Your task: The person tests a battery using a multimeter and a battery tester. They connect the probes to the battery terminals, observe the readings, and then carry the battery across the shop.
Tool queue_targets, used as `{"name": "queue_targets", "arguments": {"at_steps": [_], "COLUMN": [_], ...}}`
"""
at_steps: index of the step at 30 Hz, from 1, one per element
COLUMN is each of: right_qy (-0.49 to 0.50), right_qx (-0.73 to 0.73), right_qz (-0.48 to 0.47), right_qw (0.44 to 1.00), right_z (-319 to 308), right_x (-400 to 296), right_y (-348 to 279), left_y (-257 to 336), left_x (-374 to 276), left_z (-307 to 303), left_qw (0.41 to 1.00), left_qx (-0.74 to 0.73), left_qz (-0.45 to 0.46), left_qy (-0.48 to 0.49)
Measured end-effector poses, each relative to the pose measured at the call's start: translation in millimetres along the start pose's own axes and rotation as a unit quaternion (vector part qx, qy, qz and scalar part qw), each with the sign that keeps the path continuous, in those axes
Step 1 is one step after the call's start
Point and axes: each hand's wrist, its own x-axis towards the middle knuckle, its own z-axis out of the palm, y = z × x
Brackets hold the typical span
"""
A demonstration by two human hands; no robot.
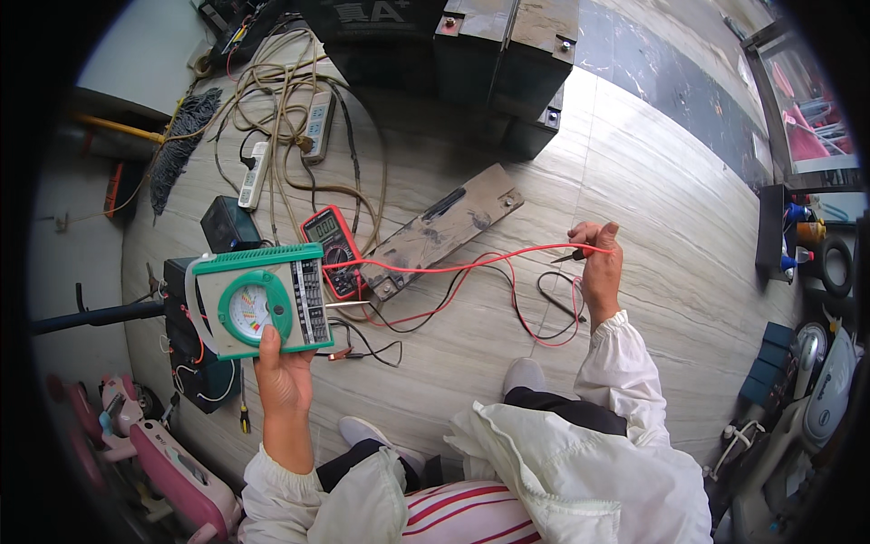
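My left hand [289, 384] grips a green-and-grey battery tester [212, 299] by its lower edge, thumb near the round analog dial [246, 309]. A metal prong [350, 304] sticks out of the tester's right side. From that same side a thick red lead [421, 270] runs across to my right hand [601, 272], which holds its pointed probe [578, 255], tip to the left. Between the hands, on the floor, lies a long dusty battery [452, 228] with a bolt terminal at each end. A red digital multimeter [331, 231] lies against its left end, partly behind the tester.
Thin red and black leads [513, 299] loop over the tiled floor. Power strips [253, 177] and tangled cables [275, 129] lie at upper left, beside a mop head [183, 149]. Batteries [537, 75] stand stacked ahead. A screwdriver [245, 415] and pink ride-on vehicle [180, 469] are at left.
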Motion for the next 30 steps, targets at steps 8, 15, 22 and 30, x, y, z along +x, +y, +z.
{"name": "queue_targets", "arguments": {"at_steps": [8, 15, 22, 30], "right_qy": [-0.105, -0.111, -0.115, -0.059], "right_qx": [-0.432, -0.541, -0.5, -0.407], "right_qz": [-0.167, -0.227, -0.197, -0.206], "right_qw": [0.88, 0.802, 0.835, 0.888], "right_z": [63.7, 66.1, 61.8, 53.8], "right_x": [11.9, 16.9, 12.2, 4.6], "right_y": [-29.2, -34.4, -36.2, -34.7], "left_y": [-16.7, -29.2, -33.7, -32.8], "left_x": [-0.7, -1.9, -2.4, -5.4], "left_z": [-10.5, -6.5, 7.9, 7.5], "left_qw": [0.999, 0.999, 0.999, 0.999], "left_qx": [0.0, 0.013, -0.003, 0.036], "left_qz": [-0.003, -0.018, -0.028, -0.013], "left_qy": [0.037, 0.027, 0.016, 0.015]}}
